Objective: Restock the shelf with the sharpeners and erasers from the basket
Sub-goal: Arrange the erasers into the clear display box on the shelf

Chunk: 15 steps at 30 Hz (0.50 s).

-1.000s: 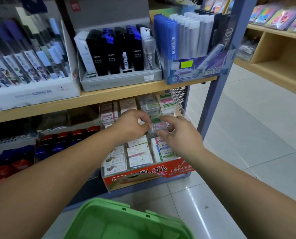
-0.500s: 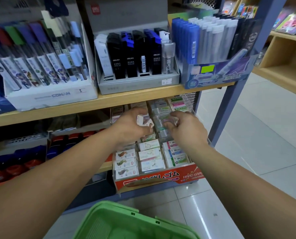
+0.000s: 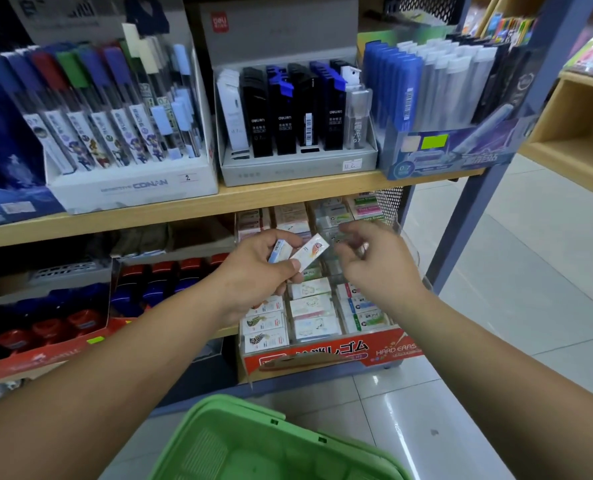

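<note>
Left hand (image 3: 253, 271) pinches two erasers (image 3: 309, 252) above the red eraser box (image 3: 340, 355).
Erasers jut from thumb and fingers toward right hand (image 3: 378, 268), just beside; its curled fingers are blurred, grasp cannot tell. Green basket (image 3: 239, 431) sits below.

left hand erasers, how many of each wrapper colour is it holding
blue-edged eraser: 1
white eraser with red-orange print: 1
total: 2 visible, both pinched in the left hand
</note>
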### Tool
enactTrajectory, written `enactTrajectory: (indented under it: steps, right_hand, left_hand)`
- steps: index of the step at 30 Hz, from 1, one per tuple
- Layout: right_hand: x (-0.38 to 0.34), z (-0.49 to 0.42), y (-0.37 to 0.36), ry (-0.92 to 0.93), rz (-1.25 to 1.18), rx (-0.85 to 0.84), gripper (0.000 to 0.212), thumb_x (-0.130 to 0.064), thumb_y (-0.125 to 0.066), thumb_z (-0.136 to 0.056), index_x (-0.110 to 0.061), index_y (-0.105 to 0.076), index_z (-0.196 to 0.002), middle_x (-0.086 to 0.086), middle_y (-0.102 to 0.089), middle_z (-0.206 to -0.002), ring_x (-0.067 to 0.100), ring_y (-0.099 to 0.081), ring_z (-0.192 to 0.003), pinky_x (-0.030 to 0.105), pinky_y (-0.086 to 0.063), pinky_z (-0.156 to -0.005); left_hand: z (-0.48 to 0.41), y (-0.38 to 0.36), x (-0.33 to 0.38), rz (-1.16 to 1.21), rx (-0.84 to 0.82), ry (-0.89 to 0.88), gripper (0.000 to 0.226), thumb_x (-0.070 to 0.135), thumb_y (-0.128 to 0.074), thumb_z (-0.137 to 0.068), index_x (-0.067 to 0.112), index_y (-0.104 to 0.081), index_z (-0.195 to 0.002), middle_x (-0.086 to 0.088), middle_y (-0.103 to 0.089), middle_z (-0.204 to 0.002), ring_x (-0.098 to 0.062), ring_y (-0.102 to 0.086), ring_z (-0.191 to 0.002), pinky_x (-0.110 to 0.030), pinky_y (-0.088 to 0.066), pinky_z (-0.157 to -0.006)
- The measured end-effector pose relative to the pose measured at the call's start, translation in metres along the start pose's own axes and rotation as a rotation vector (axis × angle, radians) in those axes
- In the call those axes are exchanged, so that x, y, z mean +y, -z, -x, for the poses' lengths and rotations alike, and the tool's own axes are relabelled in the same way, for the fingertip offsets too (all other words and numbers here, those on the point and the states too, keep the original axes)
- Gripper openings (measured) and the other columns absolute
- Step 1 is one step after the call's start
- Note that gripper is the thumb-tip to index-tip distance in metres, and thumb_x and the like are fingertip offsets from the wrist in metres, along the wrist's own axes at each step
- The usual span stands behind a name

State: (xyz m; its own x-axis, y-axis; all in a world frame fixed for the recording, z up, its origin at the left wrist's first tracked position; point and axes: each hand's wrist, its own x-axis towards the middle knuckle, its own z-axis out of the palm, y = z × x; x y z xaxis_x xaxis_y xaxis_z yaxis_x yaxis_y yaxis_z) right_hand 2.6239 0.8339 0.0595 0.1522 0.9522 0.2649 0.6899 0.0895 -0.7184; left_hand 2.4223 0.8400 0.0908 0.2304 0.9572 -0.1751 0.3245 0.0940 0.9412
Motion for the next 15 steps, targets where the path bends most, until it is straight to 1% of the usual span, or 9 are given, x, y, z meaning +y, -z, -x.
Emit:
enactTrajectory:
  steps: [2, 4, 5, 6, 8, 10, 11, 13, 15]
  right_hand:
    - [-0.014, 0.006, -0.001, -0.037, -0.246, -0.151, 0.025, -0.020, -0.065, -0.101, -0.025, -0.073, -0.124, -0.006, -0.071, -0.098, 0.009, -0.065, -0.084, 0.024, -0.051, -0.070]
    - [-0.024, 0.011, -0.001, -0.135, -0.442, -0.260, 0.021, -0.014, -0.063, -0.103, -0.029, -0.077, -0.107, 0.000, -0.076, -0.089, 0.014, -0.070, -0.075, 0.029, -0.051, -0.057]
    - [-0.027, 0.013, -0.001, -0.179, -0.511, -0.297, 0.021, -0.013, -0.063, -0.102, -0.028, -0.078, -0.102, 0.003, -0.077, -0.089, 0.016, -0.072, -0.074, 0.032, -0.052, -0.055]
    - [-0.028, 0.015, -0.003, -0.207, -0.554, -0.318, 0.017, -0.014, -0.066, -0.101, -0.025, -0.078, -0.101, 0.005, -0.078, -0.089, 0.017, -0.073, -0.074, 0.034, -0.054, -0.055]
    - [-0.029, 0.018, -0.007, -0.237, -0.583, -0.293, 0.007, -0.018, -0.071, -0.099, -0.018, -0.078, -0.100, 0.008, -0.078, -0.089, 0.017, -0.074, -0.075, 0.035, -0.056, -0.058]
    - [-0.028, 0.019, -0.010, -0.278, -0.603, -0.208, 0.009, -0.017, -0.073, -0.098, -0.008, -0.076, -0.099, 0.014, -0.076, -0.089, 0.019, -0.073, -0.073, 0.038, -0.058, -0.060]
    - [-0.027, 0.018, -0.011, -0.308, -0.617, -0.165, 0.012, -0.015, -0.073, -0.097, -0.002, -0.073, -0.098, 0.018, -0.076, -0.088, 0.021, -0.072, -0.072, 0.040, -0.060, -0.062]
    - [-0.024, 0.015, -0.013, -0.355, -0.624, -0.118, 0.016, -0.015, -0.072, -0.095, 0.000, -0.066, -0.094, 0.017, -0.076, -0.084, 0.028, -0.071, -0.069, 0.049, -0.064, -0.071]
    - [-0.025, 0.013, -0.015, -0.396, -0.615, -0.101, 0.017, -0.018, -0.071, -0.093, -0.006, -0.060, -0.090, 0.015, -0.076, -0.083, 0.031, -0.074, -0.068, 0.056, -0.063, -0.082]
  left_hand:
    - [0.005, 0.003, -0.003, 0.015, -0.028, -0.039, 0.030, 0.004, -0.062, -0.101, 0.023, -0.066, -0.123, -0.009, -0.077, -0.091, -0.003, -0.066, -0.067, -0.026, -0.051, -0.063]
    - [0.009, 0.005, -0.005, 0.018, -0.020, -0.064, 0.032, 0.004, -0.064, -0.099, 0.025, -0.066, -0.124, -0.006, -0.078, -0.092, -0.009, -0.071, -0.077, -0.028, -0.051, -0.065]
    - [0.010, 0.006, -0.006, 0.012, -0.010, -0.067, 0.033, 0.004, -0.065, -0.099, 0.025, -0.066, -0.124, -0.004, -0.079, -0.093, -0.010, -0.073, -0.081, -0.027, -0.052, -0.065]
    - [0.011, 0.007, -0.006, 0.012, -0.003, -0.064, 0.033, 0.005, -0.066, -0.098, 0.025, -0.065, -0.125, -0.003, -0.079, -0.093, -0.011, -0.074, -0.083, -0.026, -0.053, -0.065]
    - [0.011, 0.009, -0.007, 0.010, -0.003, -0.062, 0.031, 0.009, -0.068, -0.098, 0.024, -0.066, -0.125, -0.004, -0.079, -0.093, -0.015, -0.075, -0.085, -0.030, -0.057, -0.071]
    - [0.008, 0.015, -0.008, 0.013, 0.029, -0.045, 0.022, 0.017, -0.069, -0.099, 0.023, -0.069, -0.120, -0.004, -0.080, -0.096, -0.017, -0.076, -0.090, -0.035, -0.062, -0.082]
    - [0.006, 0.020, -0.008, 0.033, 0.068, -0.030, 0.018, 0.020, -0.068, -0.099, 0.023, -0.071, -0.116, -0.004, -0.079, -0.099, -0.016, -0.077, -0.092, -0.034, -0.063, -0.084]
    - [0.004, 0.031, -0.009, 0.059, 0.156, -0.017, 0.013, 0.024, -0.068, -0.099, 0.024, -0.074, -0.111, -0.002, -0.077, -0.105, -0.012, -0.076, -0.094, -0.028, -0.063, -0.080]
    - [0.002, 0.043, -0.010, 0.030, 0.213, -0.021, 0.014, 0.027, -0.070, -0.098, 0.027, -0.075, -0.110, 0.004, -0.074, -0.107, -0.005, -0.073, -0.089, -0.015, -0.059, -0.071]
